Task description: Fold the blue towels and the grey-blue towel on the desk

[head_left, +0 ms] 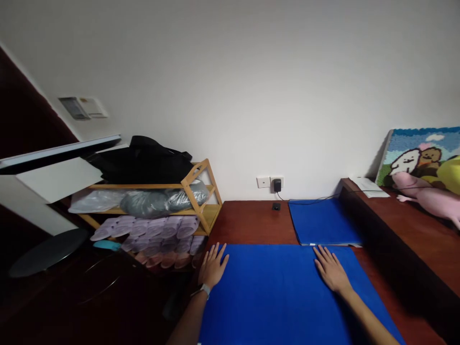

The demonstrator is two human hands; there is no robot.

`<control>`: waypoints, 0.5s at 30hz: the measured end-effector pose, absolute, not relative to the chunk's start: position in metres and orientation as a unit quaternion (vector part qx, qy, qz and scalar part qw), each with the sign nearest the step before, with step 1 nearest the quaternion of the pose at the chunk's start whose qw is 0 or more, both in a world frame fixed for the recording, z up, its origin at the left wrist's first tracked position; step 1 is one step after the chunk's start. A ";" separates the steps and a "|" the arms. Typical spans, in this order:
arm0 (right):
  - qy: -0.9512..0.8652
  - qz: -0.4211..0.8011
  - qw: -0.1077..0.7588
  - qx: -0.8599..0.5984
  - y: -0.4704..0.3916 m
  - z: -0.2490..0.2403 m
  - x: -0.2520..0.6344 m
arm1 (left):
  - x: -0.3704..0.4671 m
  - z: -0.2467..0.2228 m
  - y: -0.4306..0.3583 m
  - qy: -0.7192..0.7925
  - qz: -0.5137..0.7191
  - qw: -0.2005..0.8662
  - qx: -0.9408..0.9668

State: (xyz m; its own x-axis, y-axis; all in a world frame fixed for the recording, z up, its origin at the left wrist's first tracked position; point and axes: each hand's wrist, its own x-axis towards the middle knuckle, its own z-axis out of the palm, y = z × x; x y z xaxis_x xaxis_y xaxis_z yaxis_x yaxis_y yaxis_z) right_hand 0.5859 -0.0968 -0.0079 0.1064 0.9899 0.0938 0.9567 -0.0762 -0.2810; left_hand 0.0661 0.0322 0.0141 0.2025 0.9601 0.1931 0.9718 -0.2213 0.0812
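A large blue mat (273, 292) covers much of the reddish-brown table (251, 220). At the mat's far left corner, my left hand (213, 268) lies flat, palm down, with its fingers spread; a watch (205, 290) is on that wrist. My right hand (332, 270) rests palm down near the mat's far right part, fingers apart. Neither hand holds anything. Just beyond my right fingertips lies a smaller blue sheet (323, 221), close to the wall.
Left of the table stands a wooden rack (201, 211) with a black bag (143, 160), plastic-wrapped items and purple slippers (154, 227). A charger (277, 185) is plugged into the wall. On a raised ledge at right lie papers (368, 186) and a pink plush toy (427, 194).
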 end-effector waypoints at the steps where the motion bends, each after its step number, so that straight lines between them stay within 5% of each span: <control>1: -0.661 0.059 0.137 -0.735 -0.101 -0.011 0.605 | 0.066 0.014 0.032 -0.624 -0.106 0.030 -0.774; 8: -0.607 0.069 0.107 -0.784 -0.117 -0.011 0.718 | 0.072 0.016 0.033 -0.634 -0.099 0.040 -0.766; 15: -0.600 0.034 0.169 -0.781 -0.118 -0.018 0.719 | 0.068 0.024 0.036 -0.627 -0.078 0.087 -0.771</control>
State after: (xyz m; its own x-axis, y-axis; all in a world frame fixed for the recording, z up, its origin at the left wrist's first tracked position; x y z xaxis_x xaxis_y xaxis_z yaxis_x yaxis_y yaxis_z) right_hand 0.7194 -0.1183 -0.0181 0.2768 0.9493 0.1488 0.9262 -0.2223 -0.3046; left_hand 0.0677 0.0357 0.0239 0.2029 0.9523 0.2282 0.9791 -0.1999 -0.0363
